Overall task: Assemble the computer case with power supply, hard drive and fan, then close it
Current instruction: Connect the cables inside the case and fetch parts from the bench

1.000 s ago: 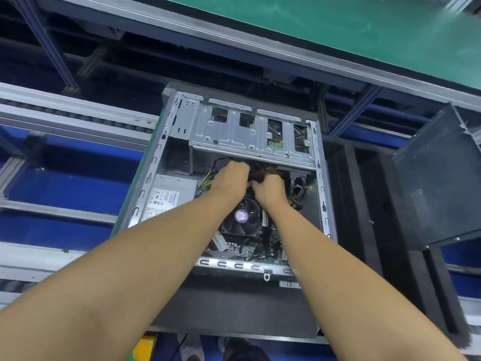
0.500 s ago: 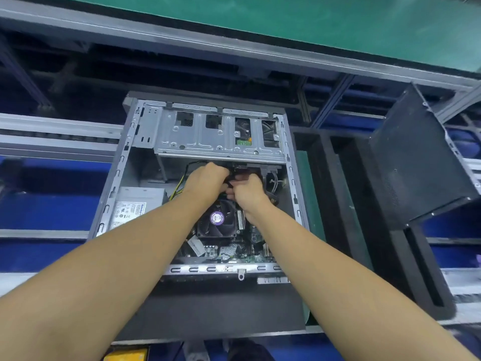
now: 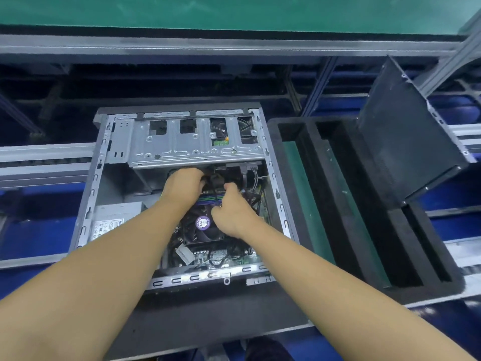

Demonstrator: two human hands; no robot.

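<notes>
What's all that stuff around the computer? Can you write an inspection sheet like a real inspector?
Surface: black foam pad under the open computer case.
Job's things: power supply in the near left corner; fan in the middle; drive cage along the far side; dark side panel off, leaning at the right.
Clutter: slotted foam tray with a green strip in one slot.
Hands: left hand and right hand are inside the case, fingers curled on black cables.
Cables: loose white connector near the front rim.
Surroundings: metal rails; green bench top.
</notes>
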